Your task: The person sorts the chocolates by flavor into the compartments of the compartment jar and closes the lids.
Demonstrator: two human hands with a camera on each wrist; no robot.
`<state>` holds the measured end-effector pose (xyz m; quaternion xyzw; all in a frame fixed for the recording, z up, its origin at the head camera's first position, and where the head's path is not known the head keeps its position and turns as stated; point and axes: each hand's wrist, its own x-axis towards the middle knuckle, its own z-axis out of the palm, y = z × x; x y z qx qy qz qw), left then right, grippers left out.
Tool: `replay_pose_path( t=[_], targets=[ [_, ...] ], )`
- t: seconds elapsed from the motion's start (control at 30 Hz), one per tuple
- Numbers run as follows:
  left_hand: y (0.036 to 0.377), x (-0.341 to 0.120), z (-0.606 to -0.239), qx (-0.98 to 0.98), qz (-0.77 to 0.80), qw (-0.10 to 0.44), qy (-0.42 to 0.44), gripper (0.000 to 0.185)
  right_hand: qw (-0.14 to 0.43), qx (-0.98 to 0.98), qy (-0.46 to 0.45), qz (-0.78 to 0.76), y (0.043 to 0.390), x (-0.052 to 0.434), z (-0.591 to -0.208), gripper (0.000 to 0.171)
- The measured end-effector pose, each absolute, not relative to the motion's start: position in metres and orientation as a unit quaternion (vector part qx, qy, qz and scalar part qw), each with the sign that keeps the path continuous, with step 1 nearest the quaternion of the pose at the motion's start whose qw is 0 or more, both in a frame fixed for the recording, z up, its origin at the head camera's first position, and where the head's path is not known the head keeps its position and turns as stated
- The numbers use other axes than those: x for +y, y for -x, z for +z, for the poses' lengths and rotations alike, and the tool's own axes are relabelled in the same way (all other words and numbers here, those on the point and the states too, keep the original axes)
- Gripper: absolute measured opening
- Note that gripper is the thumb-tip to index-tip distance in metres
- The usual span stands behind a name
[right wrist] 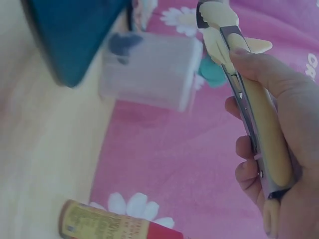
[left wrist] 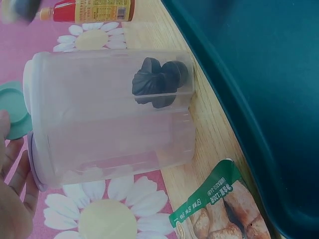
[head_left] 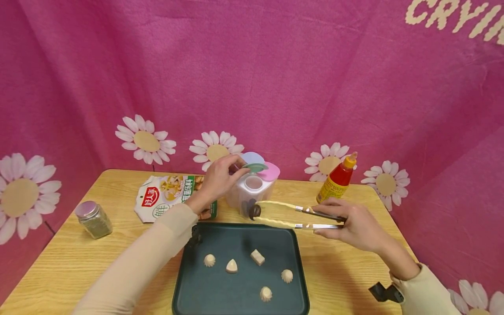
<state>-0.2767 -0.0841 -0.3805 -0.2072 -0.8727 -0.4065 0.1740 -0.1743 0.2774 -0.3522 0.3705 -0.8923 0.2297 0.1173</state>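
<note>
Behind everything we see a pink cloth (head_left: 252, 87) printed with daisies, and before it the wooden tabletop (head_left: 330, 280). A dark tray (head_left: 224, 295) lies on it, with a food packet (head_left: 165, 197) beyond its far left corner and an upright, translucent container (head_left: 267, 192) beside the packet. The right hand (head_left: 354, 223) has its grip curled round a pair of tongs (head_left: 301, 210), whose pale tips are clamped on a dark piece (head_left: 255, 212). The left hand (head_left: 222, 173) has its grip pinched on the green lid (head_left: 256, 167), lifted from a round hole in the container's top. A red sauce bottle (head_left: 338, 181) stands at right, a small jar (head_left: 94, 221) at far left. As for progress, several dark pieces (left wrist: 159, 84) sit at the bottom of one compartment, and we see none on the tray; we judge the dark share nearly settled, with the clamped piece outside, near the hole, yet to be placed. Smallest, five pale pieces (head_left: 210, 260) lie spread on the tray; whether they need moving too, we cannot tell.
</note>
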Motion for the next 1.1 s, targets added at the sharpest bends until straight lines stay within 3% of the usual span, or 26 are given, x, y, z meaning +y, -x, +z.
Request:
replay_pose_path(
  t=[0.33,0.47,0.87,1.1],
  targets=[
    [0.278,-0.084,-0.381,-0.869,-0.407,0.181,0.216,0.013,0.15,-0.892,-0.344,0.253,0.214,0.278,-0.339,0.049],
    [0.278,-0.085,-0.38,-0.87,-0.405,0.18,0.217,0.013,0.139,-0.9,-0.327,0.254,0.223,0.275,-0.341,0.048],
    [0.277,-0.084,-0.38,-0.87,-0.402,0.185,0.218,0.014,0.1,-0.909,-0.297,0.273,0.232,0.27,-0.345,0.049],
    [0.277,-0.084,-0.38,-0.869,-0.404,0.184,0.217,0.014,0.116,-0.912,-0.29,0.264,0.221,0.277,-0.347,0.057]
  ],
)
